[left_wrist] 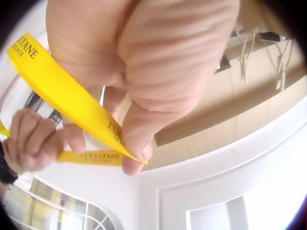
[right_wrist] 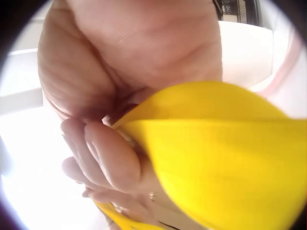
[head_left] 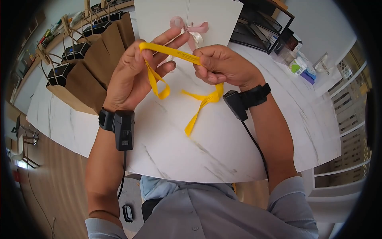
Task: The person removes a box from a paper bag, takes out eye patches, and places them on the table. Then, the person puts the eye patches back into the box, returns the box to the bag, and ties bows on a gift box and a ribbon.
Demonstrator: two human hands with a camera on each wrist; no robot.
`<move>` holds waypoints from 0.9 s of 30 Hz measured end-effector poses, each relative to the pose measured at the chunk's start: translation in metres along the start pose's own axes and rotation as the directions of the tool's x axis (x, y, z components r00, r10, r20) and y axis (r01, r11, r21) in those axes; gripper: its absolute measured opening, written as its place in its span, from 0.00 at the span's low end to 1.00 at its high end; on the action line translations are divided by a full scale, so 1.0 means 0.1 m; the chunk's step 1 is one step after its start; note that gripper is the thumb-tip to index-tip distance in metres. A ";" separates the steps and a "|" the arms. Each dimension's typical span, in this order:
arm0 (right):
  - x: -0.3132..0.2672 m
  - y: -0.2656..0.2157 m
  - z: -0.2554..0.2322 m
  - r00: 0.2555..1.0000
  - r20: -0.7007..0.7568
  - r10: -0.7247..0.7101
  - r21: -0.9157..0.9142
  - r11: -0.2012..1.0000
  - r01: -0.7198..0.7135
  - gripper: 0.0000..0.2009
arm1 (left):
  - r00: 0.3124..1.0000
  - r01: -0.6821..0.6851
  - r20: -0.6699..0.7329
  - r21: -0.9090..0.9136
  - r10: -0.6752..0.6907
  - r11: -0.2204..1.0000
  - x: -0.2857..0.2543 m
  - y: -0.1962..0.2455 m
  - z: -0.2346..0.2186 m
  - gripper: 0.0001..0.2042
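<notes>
A yellow ribbon [head_left: 171, 50] printed with dark lettering stretches between my two hands above the white table. My left hand [head_left: 125, 81] pinches it at a fold between thumb and index finger, the other fingers spread; a short loop hangs below. The left wrist view shows the ribbon [left_wrist: 62, 96] crossing in front of the palm to the thumb tip. My right hand [head_left: 230, 65] grips the other end of the taut stretch, thumb on top and fingers curled under. Loose tails dangle beneath it. In the right wrist view, a broad ribbon loop [right_wrist: 230, 163] bulges beside the curled fingers.
Behind my hands stands a white box [head_left: 159, 20] with a pink bow [head_left: 201, 28]. Several brown paper bags [head_left: 85, 79] line the left side of the marbled table [head_left: 167, 147]. A black organizer [head_left: 254, 32] and small packets [head_left: 300, 67] are at the back right.
</notes>
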State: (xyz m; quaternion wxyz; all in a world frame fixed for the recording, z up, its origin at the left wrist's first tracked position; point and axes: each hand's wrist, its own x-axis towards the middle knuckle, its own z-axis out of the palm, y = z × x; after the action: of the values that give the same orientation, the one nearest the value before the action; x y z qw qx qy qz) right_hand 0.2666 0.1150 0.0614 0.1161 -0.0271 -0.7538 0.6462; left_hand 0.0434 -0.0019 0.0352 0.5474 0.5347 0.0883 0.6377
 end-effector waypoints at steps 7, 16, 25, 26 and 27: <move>-0.02 0.11 -0.05 0.989 0.056 0.140 0.074 0.987 -0.144 0.18 | 0.996 -0.010 0.085 -0.326 0.040 0.945 -0.03 0.02 -0.20 0.07; 0.07 -0.11 -0.02 0.873 -0.260 -0.412 0.383 0.786 0.485 0.15 | 0.980 0.081 -0.168 -0.148 -0.106 0.986 -0.06 -0.02 -0.08 0.07; 0.28 0.14 0.25 0.936 -0.267 -0.229 0.623 0.700 0.349 0.15 | 0.988 -0.098 -0.130 -0.096 0.086 0.991 -0.06 0.04 -0.07 0.09; 0.29 0.15 0.31 0.938 -0.263 -0.226 0.631 0.695 0.344 0.15 | 0.987 -0.097 -0.139 -0.093 0.084 0.991 -0.06 0.04 -0.08 0.09; 0.30 0.17 0.37 0.956 -0.247 -0.161 0.616 0.735 0.283 0.15 | 0.989 -0.069 -0.141 -0.139 0.050 0.988 -0.07 0.02 -0.07 0.09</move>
State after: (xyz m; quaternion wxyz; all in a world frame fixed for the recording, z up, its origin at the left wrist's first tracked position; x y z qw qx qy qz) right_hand 0.2280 0.0879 0.0435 0.2613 0.0478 -0.4697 0.8419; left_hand 0.0357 -0.0045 0.0299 0.5579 0.4513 0.0634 0.6936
